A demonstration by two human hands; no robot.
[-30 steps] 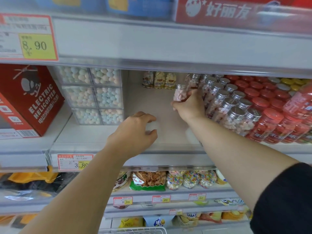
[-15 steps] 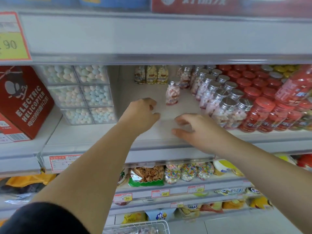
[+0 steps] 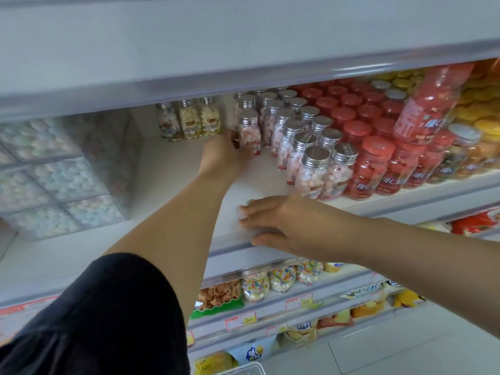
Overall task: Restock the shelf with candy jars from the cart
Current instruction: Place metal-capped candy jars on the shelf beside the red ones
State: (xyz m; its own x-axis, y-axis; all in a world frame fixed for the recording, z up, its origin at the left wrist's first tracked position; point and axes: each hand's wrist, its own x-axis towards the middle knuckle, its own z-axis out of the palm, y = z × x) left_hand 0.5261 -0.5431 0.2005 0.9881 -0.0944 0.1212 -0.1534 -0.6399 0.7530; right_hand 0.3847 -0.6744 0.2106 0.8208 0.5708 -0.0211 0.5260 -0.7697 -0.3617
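Jar (image 3: 247, 135), free-standing a sec ago, now has left hand (image 3: 224, 155) fingers curled round it, just left of silver-lid row (image 3: 305, 139); right hand (image 3: 270, 220) flat, empty, nr row's front. Prob. aligning it.

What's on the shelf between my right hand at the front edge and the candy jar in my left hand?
Nothing: in the head view only bare white shelf separates the right hand from the candy jar that the left hand grips.

You face a lower-shelf price tag (image 3: 240, 320) reading 5.00; a second tag (image 3: 299, 302) ends in .60. Red-lidded jars (image 3: 369, 169) carry a large C among blurred characters.
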